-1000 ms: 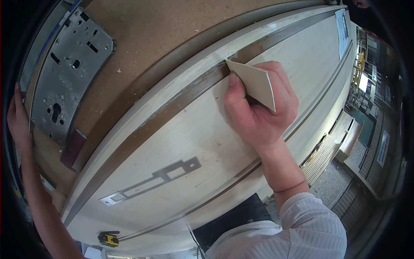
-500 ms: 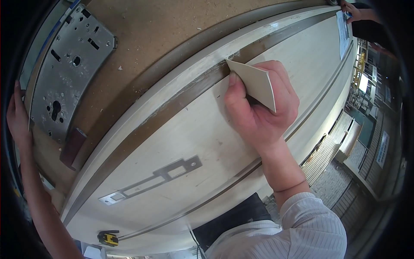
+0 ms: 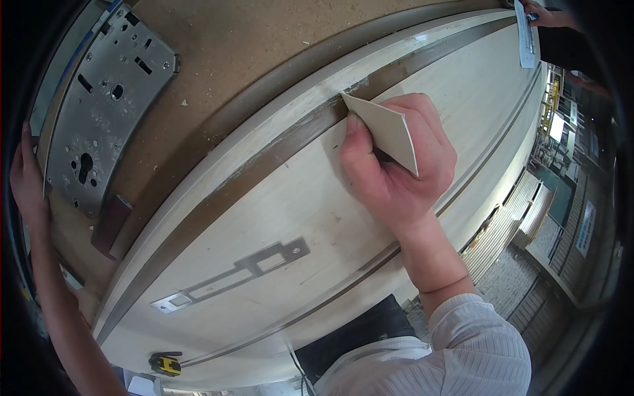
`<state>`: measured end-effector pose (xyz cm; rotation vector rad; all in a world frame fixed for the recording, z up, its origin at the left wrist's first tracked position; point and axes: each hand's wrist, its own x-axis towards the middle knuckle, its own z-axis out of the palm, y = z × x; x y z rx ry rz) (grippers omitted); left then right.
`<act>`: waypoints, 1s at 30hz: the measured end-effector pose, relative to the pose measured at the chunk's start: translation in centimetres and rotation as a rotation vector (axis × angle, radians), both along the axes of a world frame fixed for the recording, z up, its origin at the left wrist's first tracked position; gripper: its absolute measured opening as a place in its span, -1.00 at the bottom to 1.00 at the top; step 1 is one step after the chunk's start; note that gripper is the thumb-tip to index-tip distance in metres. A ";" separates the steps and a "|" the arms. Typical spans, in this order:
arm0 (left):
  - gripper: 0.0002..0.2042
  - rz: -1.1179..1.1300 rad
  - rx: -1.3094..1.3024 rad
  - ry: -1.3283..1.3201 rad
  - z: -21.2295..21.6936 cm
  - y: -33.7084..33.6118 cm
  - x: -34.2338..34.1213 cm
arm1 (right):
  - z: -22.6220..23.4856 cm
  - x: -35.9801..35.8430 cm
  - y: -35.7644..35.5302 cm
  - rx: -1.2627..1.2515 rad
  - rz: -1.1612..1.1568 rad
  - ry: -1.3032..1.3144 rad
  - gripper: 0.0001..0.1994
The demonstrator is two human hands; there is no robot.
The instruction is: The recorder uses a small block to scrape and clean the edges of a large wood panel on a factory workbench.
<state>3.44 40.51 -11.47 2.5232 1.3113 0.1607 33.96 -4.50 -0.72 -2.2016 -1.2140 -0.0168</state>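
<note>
My right hand (image 3: 409,158) is closed around a thin, stiff cream card (image 3: 380,125), thumb on one face. The card's far corner touches the brown strip (image 3: 310,122) that runs along a long pale panel (image 3: 317,218), close to its raised pale edge. Whitish scuffs and residue mark the strip there. At the far left, my left hand (image 3: 30,181) lies against the outer edge of a metal plate with cutouts (image 3: 109,99), one finger stretched out along it; the other fingers are partly hidden.
A slotted metal strike plate (image 3: 244,270) lies on the pale panel; a yellow and black tape measure (image 3: 165,364) sits lower left. A dark red block (image 3: 112,228) rests near the metal plate. At top right another person's hand (image 3: 541,14) holds a paper sheet (image 3: 526,43).
The cream card and my right hand have shifted slightly left, with the card tilting a little. The other person's paper has moved up. My left hand stays in place.
</note>
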 end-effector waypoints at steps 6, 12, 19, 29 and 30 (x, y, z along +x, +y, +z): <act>-0.58 -0.174 0.058 0.009 -0.7 0.6 -1.1 | 0.1 -0.1 0.0 0.000 0.006 -0.004 -0.88; -0.54 0.007 -0.046 -0.047 -0.1 0.2 0.2 | 0.1 0.0 0.2 0.005 0.045 -0.005 -0.88; -0.36 0.263 -0.037 0.066 2.2 -2.5 3.4 | 0.5 0.8 -1.1 0.160 0.231 0.067 -0.86; -0.30 0.253 0.019 0.033 2.0 -2.1 3.2 | 1.6 -0.7 -1.8 -0.121 0.104 -0.006 -0.85; -0.30 0.260 0.025 0.030 1.8 -2.1 3.1 | 1.6 -0.9 -1.7 -0.121 0.106 -0.005 -0.85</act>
